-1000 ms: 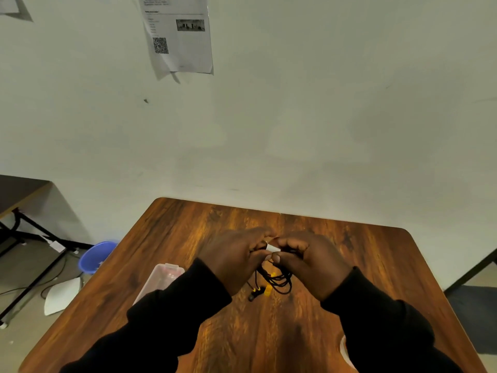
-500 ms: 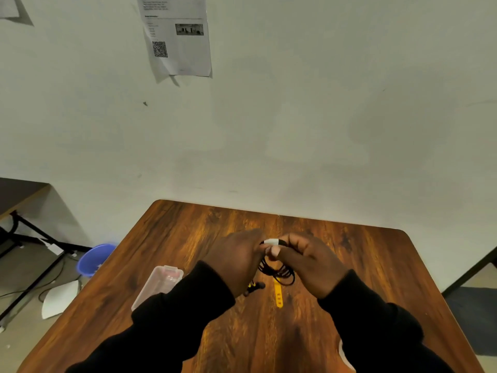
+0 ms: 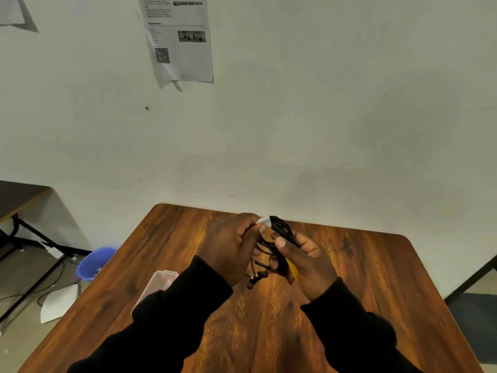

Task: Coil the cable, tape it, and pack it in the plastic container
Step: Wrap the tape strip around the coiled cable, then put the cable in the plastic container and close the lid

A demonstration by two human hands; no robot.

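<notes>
While held above bench (image 3: 376, 278), coiled black cable (image 3: 279, 232) runs long axis top-to-bottom, taped end up, earbud tips (image 3: 254, 278) dangling. Versus half second ago: bundle raised higher, stretched longer. White tape (image 3: 265, 220) wraps top. Left hand (image 3: 234, 251) pinches tape; right hand (image 3: 306, 259) grips loops. Plastic container (image 3: 158, 284) lies left.

black cable (image 3: 279, 232), white tape (image 3: 265, 221), brown wood-grain table (image 3: 363, 278), blue bowl (image 3: 94, 262)

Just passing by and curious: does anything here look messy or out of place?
On the floor left of the table, a white sheet lies beside loose wires. The wall notice hangs crooked, its bottom corner curling.
</notes>
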